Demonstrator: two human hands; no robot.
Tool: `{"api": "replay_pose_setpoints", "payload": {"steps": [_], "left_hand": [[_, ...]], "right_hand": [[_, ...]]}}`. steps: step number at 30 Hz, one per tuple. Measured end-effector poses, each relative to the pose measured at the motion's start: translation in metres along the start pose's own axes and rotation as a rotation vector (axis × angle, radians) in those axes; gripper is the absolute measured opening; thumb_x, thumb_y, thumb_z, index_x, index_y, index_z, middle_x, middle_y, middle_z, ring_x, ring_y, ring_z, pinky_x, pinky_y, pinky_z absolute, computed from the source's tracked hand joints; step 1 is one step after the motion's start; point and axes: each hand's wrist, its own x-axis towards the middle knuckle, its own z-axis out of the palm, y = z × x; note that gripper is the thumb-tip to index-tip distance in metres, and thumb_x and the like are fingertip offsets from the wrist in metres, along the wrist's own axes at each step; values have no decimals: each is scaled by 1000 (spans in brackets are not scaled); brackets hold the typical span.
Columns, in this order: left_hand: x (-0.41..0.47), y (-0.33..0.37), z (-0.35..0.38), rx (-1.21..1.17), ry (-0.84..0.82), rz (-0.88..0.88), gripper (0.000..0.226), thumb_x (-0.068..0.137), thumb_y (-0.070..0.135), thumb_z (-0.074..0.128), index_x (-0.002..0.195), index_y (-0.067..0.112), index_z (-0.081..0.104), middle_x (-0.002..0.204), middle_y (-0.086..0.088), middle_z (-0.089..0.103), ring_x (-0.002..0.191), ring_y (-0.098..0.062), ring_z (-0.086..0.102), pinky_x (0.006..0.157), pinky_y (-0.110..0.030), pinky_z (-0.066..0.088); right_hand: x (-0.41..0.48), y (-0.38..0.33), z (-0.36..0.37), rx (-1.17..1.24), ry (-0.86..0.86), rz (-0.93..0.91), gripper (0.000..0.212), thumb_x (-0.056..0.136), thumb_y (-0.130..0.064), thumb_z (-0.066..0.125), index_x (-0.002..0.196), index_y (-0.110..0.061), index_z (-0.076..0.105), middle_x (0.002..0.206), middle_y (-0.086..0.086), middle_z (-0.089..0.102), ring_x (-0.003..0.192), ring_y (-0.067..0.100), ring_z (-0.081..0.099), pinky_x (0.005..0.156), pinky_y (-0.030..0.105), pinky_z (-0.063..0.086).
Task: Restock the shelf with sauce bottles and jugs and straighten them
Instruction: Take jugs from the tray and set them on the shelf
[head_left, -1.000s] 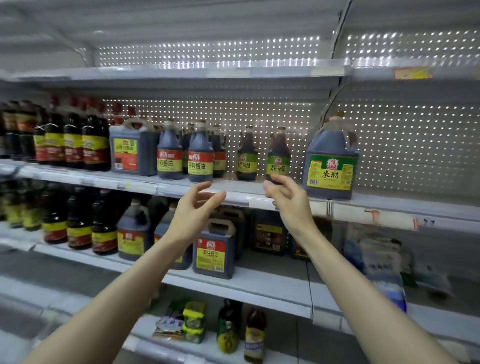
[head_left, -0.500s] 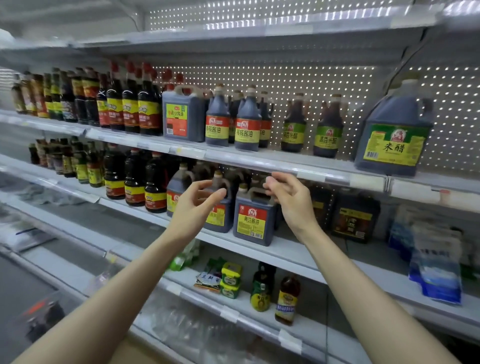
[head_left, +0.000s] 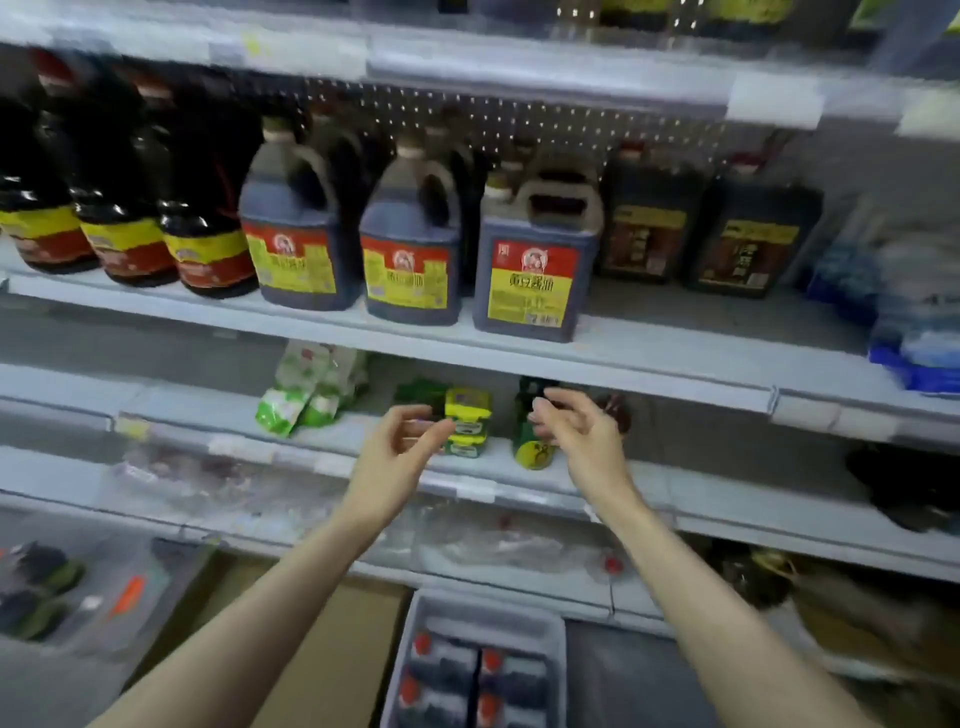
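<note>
We hold nothing: left hand (head_left: 397, 447) and right hand (head_left: 584, 434) hover, fingers (head_left: 556, 402) loosely half-curled. Jugs (head_left: 408, 260) line the shelf (head_left: 649, 358) front edge; probably heavy, rigid, slick, so we'd lift by the top handles.

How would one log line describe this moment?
left hand: open, empty | right hand: open, empty | grey crate of red-capped bottles: below, untouched
</note>
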Motion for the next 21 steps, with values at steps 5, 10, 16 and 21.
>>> {"api": "replay_pose_setpoints", "payload": {"steps": [5, 10, 16, 21], "left_hand": [[6, -123, -6, 0, -99, -259, 32, 84, 35, 70, 108, 16, 60, 101, -7, 67, 95, -18, 63, 75, -22, 48], [-5, -239, -2, 56, -159, -464, 37, 84, 39, 69, 111, 15, 61, 102, -3, 69, 96, -17, 65, 73, -23, 48], [-12, -353, 27, 83, -193, -631, 23, 90, 28, 65, 106, 12, 62, 98, -11, 67, 87, -18, 63, 60, -14, 48], [-9, -453, 52, 68, -203, -717, 40, 83, 44, 70, 106, 12, 64, 95, -10, 68, 90, -22, 64, 83, -42, 53]], "right_hand": [[-20, 114, 30, -44, 31, 232, 20, 91, -22, 64, 110, -13, 61, 85, -3, 69, 80, 7, 64, 70, 12, 47], [-48, 224, 46, -94, 52, 423, 18, 90, -28, 65, 106, -21, 60, 95, -3, 68, 91, 12, 65, 69, 7, 46], [-71, 358, 45, -110, 118, 596, 14, 90, -18, 66, 103, -15, 61, 90, -2, 66, 77, -4, 62, 66, 6, 44], [-87, 474, 34, -126, 174, 688, 21, 86, -15, 69, 103, -7, 63, 88, -2, 68, 77, 1, 64, 71, 12, 46]]}}
